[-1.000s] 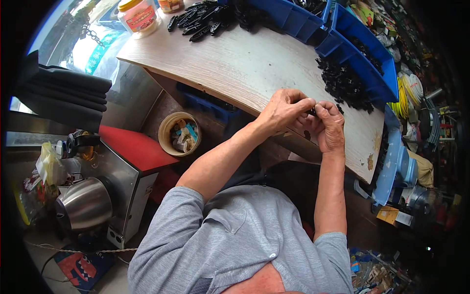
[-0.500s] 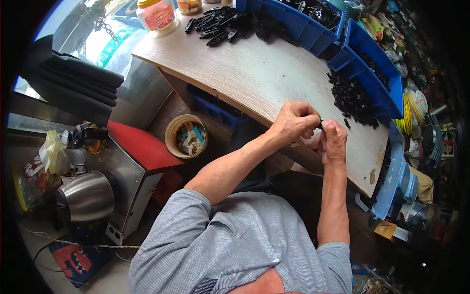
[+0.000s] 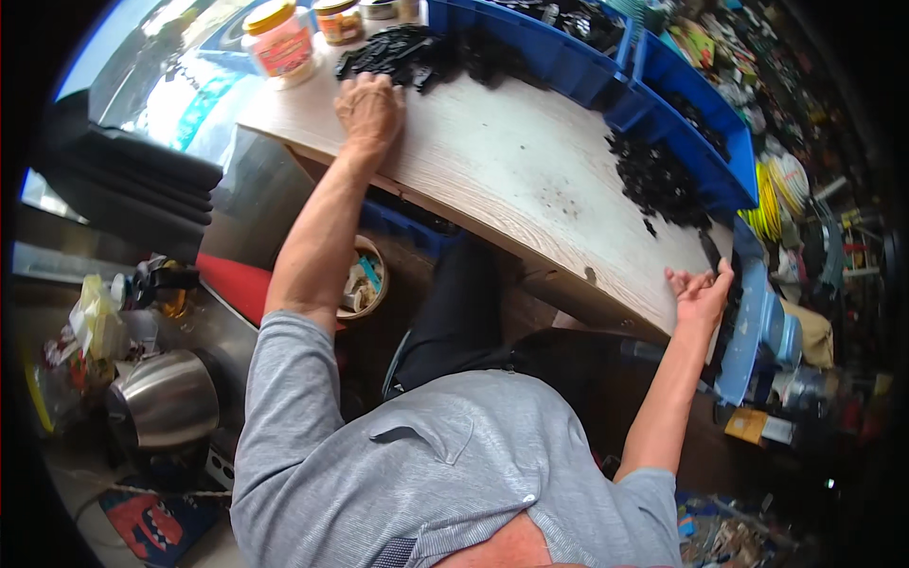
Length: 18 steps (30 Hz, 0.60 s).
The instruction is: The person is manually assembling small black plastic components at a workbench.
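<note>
The left hand (image 3: 369, 109), fingers curled, is reaching into the black parts pile (image 3: 398, 52) at upper left, seemingly gathering pieces, while the right hand (image 3: 701, 293), fingers spread, is resting on the wooden table (image 3: 511, 180) edge at right.

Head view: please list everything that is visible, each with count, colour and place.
Table: one, light wood, centre.
Black parts, far pile: many, black, table's far left, by the left hand.
Black parts, right pile: many, black, table's right edge.
Bins: several, blue, along the far and right sides.
Jars: at least three, yellow or dark lids, far left corner.
Bowl: one, tan, under the table, holds scraps.
Kettle: one, steel, lower left.
Shirt: one, grey, bottom.
Left hand: palm down at the far pile.
Right hand: fingers spread, at the table's near right corner.
</note>
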Each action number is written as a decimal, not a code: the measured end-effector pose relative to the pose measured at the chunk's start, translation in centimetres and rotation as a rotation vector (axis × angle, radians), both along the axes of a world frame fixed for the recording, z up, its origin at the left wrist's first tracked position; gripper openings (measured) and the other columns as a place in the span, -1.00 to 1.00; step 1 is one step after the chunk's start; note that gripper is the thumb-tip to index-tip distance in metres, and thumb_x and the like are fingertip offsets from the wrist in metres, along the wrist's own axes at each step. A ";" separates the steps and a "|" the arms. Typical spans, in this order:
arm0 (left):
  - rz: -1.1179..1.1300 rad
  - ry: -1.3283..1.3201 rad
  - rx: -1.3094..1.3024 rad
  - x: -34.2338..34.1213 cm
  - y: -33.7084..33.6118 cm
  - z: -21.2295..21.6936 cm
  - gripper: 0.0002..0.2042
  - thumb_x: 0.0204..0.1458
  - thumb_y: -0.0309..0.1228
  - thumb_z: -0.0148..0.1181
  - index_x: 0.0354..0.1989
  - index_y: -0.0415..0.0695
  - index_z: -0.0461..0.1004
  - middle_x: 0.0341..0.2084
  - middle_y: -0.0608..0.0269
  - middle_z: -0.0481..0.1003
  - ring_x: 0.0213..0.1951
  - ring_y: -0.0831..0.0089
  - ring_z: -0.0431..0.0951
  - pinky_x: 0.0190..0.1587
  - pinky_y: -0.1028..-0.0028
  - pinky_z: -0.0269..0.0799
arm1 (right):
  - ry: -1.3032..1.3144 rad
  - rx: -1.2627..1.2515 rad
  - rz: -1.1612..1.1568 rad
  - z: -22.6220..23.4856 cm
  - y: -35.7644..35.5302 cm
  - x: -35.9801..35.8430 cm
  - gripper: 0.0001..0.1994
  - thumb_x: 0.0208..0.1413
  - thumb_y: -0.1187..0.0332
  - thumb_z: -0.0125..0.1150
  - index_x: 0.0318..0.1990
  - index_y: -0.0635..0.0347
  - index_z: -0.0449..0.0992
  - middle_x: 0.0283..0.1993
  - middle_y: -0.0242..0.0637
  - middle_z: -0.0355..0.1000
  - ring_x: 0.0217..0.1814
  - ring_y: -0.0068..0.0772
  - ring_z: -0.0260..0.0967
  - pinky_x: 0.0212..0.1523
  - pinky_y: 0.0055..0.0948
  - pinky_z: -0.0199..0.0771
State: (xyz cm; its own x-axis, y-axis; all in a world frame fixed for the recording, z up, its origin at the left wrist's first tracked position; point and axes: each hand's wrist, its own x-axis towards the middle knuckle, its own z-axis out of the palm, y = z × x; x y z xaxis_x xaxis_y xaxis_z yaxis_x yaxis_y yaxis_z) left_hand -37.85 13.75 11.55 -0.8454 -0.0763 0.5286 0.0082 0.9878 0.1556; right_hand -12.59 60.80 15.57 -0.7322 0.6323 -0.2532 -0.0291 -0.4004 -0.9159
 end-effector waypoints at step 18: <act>-0.464 -0.002 0.157 6.6 6.7 0.5 -0.83 0.16 -0.28 0.18 -0.24 -0.07 0.61 -0.24 0.19 0.58 -0.14 0.14 0.52 -0.08 0.26 0.45 | -0.553 0.457 0.194 1.8 -3.7 -4.3 -0.79 0.02 0.25 0.41 -0.25 0.03 0.52 -0.71 -0.48 0.20 -0.76 -0.56 0.23 -0.72 -0.47 0.42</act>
